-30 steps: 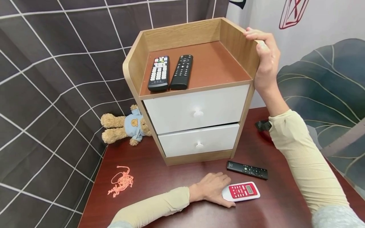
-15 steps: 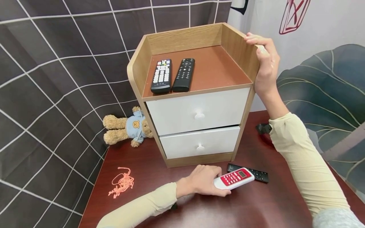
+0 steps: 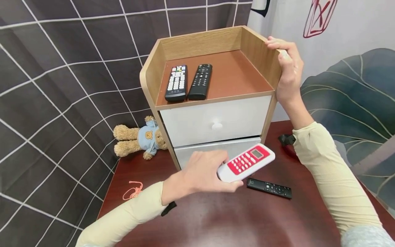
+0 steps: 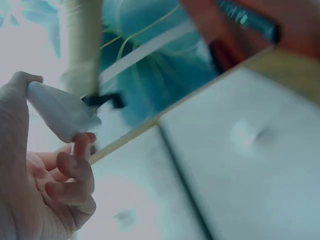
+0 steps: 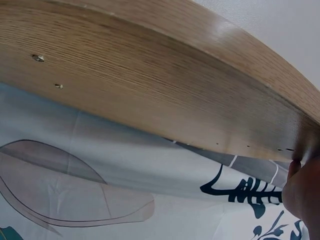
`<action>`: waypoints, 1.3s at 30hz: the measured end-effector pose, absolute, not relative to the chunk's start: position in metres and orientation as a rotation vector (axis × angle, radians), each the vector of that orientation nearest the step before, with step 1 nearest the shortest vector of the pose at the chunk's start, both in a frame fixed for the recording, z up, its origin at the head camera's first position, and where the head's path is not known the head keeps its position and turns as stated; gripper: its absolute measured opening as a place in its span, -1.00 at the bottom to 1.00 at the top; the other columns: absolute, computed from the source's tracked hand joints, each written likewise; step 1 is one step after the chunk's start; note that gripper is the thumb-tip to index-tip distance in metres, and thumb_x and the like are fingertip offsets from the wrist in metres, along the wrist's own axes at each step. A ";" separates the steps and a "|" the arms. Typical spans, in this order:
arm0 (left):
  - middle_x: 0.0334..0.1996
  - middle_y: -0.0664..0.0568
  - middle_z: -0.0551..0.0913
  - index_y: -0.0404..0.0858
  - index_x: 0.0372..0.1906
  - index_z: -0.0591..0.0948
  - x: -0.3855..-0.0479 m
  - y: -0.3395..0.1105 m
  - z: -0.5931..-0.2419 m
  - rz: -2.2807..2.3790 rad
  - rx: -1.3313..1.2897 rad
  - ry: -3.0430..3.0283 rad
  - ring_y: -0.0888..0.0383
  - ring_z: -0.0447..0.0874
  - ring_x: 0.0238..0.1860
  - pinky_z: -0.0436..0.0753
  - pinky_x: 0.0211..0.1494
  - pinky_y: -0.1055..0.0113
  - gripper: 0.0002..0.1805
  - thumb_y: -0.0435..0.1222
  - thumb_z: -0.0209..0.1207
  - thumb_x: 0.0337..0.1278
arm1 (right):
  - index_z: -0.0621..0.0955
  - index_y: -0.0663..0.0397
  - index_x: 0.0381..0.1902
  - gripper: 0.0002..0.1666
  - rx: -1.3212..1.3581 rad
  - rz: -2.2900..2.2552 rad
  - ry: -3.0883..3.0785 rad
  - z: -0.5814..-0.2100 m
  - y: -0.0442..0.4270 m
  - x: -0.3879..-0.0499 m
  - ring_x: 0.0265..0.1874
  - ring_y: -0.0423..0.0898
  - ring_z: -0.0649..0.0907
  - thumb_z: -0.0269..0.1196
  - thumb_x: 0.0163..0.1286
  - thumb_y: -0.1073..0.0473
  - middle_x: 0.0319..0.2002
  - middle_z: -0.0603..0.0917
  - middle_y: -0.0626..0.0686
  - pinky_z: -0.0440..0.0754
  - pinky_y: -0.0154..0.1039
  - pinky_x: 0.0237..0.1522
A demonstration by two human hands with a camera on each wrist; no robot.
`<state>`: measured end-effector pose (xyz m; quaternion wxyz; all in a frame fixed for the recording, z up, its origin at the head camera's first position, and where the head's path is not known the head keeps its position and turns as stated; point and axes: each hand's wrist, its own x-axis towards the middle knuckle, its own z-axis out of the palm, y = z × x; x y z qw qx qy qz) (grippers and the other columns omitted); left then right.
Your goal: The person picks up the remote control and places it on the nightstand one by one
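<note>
In the head view my left hand [image 3: 200,171] pinches a white remote control with a red face [image 3: 247,163] by one end, raised above the table in front of the lower drawer. The left wrist view shows the white back of that remote [image 4: 62,112] between thumb and fingers. My right hand [image 3: 288,72] grips the top edge of the right side panel of a small wooden cabinet [image 3: 213,99]. On the cabinet's brown top lie a black remote with white buttons [image 3: 177,83] and a slimmer black remote [image 3: 200,82], side by side at the left.
Another black remote [image 3: 269,188] lies on the dark red table [image 3: 210,219], right of the cabinet's foot. A teddy bear [image 3: 140,137] in blue lies left of the cabinet. Some tangled pink cord [image 3: 134,192] is partly behind the left forearm. A dark object [image 3: 287,139] sits by the right sleeve.
My left hand has lifted the white and red remote off the table and carried it up toward the drawers. My right hand stays on the side panel.
</note>
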<state>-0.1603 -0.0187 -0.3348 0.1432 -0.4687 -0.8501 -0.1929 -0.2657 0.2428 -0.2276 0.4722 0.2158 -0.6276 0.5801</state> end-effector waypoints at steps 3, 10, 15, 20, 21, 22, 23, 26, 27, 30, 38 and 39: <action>-0.59 0.35 0.47 0.02 -0.41 0.46 -0.161 -0.023 -0.310 -0.516 -1.278 -2.337 0.45 0.34 -0.61 0.25 -0.64 0.55 -0.49 0.28 0.37 -0.26 | 0.70 -0.10 -0.14 -0.57 0.528 1.396 -1.539 -0.227 0.243 -0.265 0.25 -0.06 0.55 -0.12 0.34 0.09 0.08 0.69 0.09 0.30 -0.28 0.31; -0.62 0.24 0.42 -0.06 -0.44 0.44 -0.160 -0.019 -0.248 -0.339 -1.003 -2.204 0.31 0.34 -0.68 0.29 -0.69 0.41 -0.43 0.33 0.27 -0.19 | 0.69 -0.11 -0.11 -0.57 0.541 1.379 -1.557 -0.228 0.243 -0.265 0.27 -0.07 0.54 -0.11 0.36 0.08 0.10 0.69 0.06 0.29 -0.27 0.31; -0.57 0.14 0.50 -0.11 -0.41 0.51 -0.169 0.002 -0.197 -0.162 -0.767 -2.385 0.17 0.47 -0.63 0.47 -0.62 0.29 -0.40 0.36 0.14 -0.06 | 0.70 -0.15 -0.12 -0.57 0.519 1.378 -1.556 -0.230 0.245 -0.266 0.25 -0.07 0.55 -0.11 0.35 0.07 0.09 0.69 0.04 0.30 -0.27 0.28; -0.51 0.11 0.55 -0.09 -0.44 0.51 -0.192 0.024 -0.171 -0.092 -0.660 -2.604 0.11 0.54 -0.50 0.57 -0.46 0.24 -0.48 0.30 0.07 0.05 | 0.69 -0.11 -0.14 -0.58 0.511 1.414 -1.550 -0.231 0.244 -0.269 0.25 -0.07 0.54 -0.11 0.34 0.09 0.08 0.69 0.04 0.29 -0.27 0.30; -0.50 0.11 0.56 -0.08 -0.46 0.51 -0.198 0.028 -0.168 -0.073 -0.646 -2.618 0.10 0.55 -0.47 0.58 -0.43 0.24 -0.50 0.28 0.06 0.06 | 0.69 -0.10 -0.14 -0.58 0.514 1.420 -1.542 -0.231 0.244 -0.269 0.25 -0.07 0.55 -0.11 0.34 0.10 0.07 0.70 0.04 0.30 -0.27 0.31; -0.47 0.11 0.58 -0.08 -0.46 0.52 -0.202 0.032 -0.166 -0.050 -0.632 -2.630 0.10 0.56 -0.45 0.59 -0.39 0.23 -0.51 0.27 0.04 0.08 | 0.69 -0.09 -0.15 -0.58 0.518 1.426 -1.535 -0.230 0.243 -0.269 0.25 -0.06 0.55 -0.11 0.34 0.11 0.06 0.70 0.03 0.30 -0.27 0.31; -0.46 0.11 0.59 -0.07 -0.48 0.53 -0.207 0.035 -0.164 -0.031 -0.616 -2.638 0.10 0.58 -0.44 0.60 -0.37 0.23 -0.52 0.26 0.03 0.08 | 0.69 -0.08 -0.15 -0.58 0.520 1.430 -1.531 -0.230 0.243 -0.269 0.25 -0.06 0.55 -0.11 0.34 0.11 0.05 0.70 0.02 0.30 -0.27 0.31; -0.45 0.11 0.62 -0.05 -0.51 0.52 -0.218 0.044 -0.161 0.011 -0.567 -2.665 0.10 0.61 -0.42 0.62 -0.35 0.23 -0.57 0.22 0.02 0.07 | 0.70 -0.09 -0.16 -0.58 0.536 1.424 -1.523 -0.229 0.242 -0.268 0.24 -0.05 0.56 -0.11 0.34 0.11 0.04 0.71 0.03 0.32 -0.27 0.30; -0.44 0.12 0.62 -0.04 -0.52 0.52 -0.221 0.046 -0.160 0.024 -0.554 -2.676 0.10 0.63 -0.41 0.62 -0.35 0.24 -0.58 0.20 0.01 0.06 | 0.70 -0.09 -0.15 -0.58 0.542 1.419 -1.522 -0.229 0.242 -0.268 0.24 -0.04 0.56 -0.10 0.34 0.11 0.04 0.71 0.04 0.32 -0.26 0.29; -0.41 0.12 0.64 -0.03 -0.48 0.53 -0.226 0.051 -0.160 0.068 -0.536 -2.708 0.08 0.67 -0.34 0.63 -0.33 0.26 -0.56 0.23 0.00 0.10 | 0.70 -0.09 -0.15 -0.58 0.542 1.416 -1.525 -0.228 0.242 -0.268 0.25 -0.04 0.56 -0.11 0.34 0.11 0.05 0.71 0.05 0.32 -0.26 0.30; -0.35 0.10 0.69 -0.03 -0.43 0.61 -0.226 0.053 -0.166 0.239 -0.518 -2.645 0.12 0.71 -0.29 0.63 -0.35 0.33 -0.28 0.54 -0.03 0.00 | 0.69 -0.05 -0.17 -0.58 0.518 1.444 -1.538 -0.225 0.239 -0.264 0.25 -0.06 0.55 -0.13 0.34 0.15 0.03 0.71 -0.02 0.29 -0.29 0.34; -0.35 0.09 0.68 -0.03 -0.44 0.61 -0.225 0.052 -0.166 0.229 -0.525 -2.629 0.12 0.70 -0.30 0.63 -0.35 0.32 -0.26 0.55 -0.04 -0.02 | 0.69 -0.05 -0.17 -0.58 0.515 1.446 -1.536 -0.225 0.238 -0.263 0.25 -0.06 0.55 -0.13 0.33 0.15 0.02 0.71 -0.03 0.28 -0.29 0.34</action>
